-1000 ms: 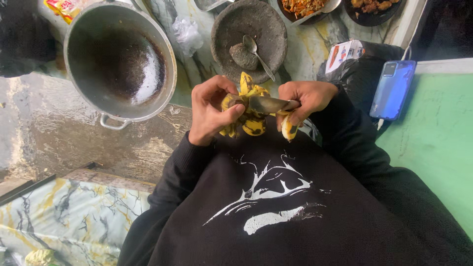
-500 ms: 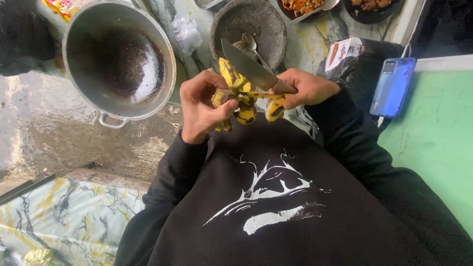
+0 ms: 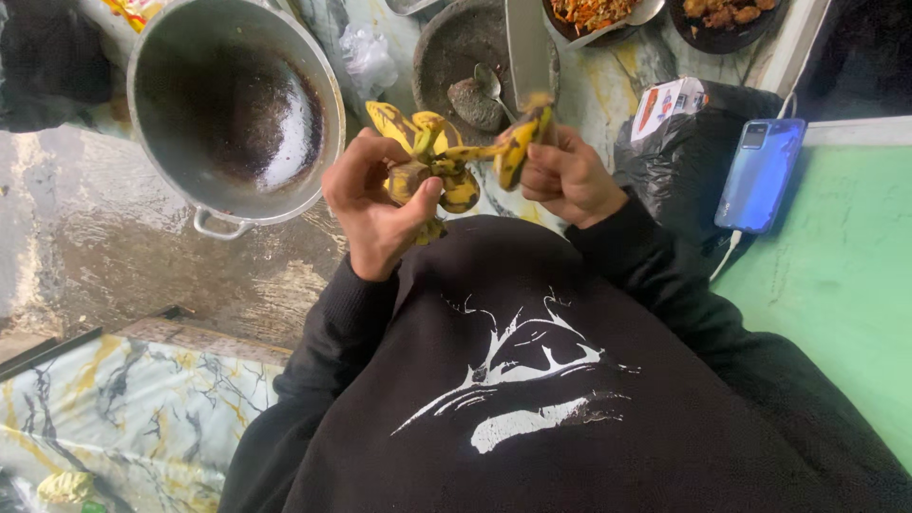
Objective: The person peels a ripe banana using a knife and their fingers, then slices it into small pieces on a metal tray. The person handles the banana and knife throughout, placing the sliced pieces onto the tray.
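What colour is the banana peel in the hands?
Yellow with black spots, on the banana peel; the head view shows it.

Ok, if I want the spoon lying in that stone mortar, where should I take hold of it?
Probably by the handle. The spoon lies with its bowl up against the stone pestle inside the mortar, while the thin handle slants down-right toward the rim. Come from the near right side and pinch the handle end; the knife in the right hand hangs just over it.
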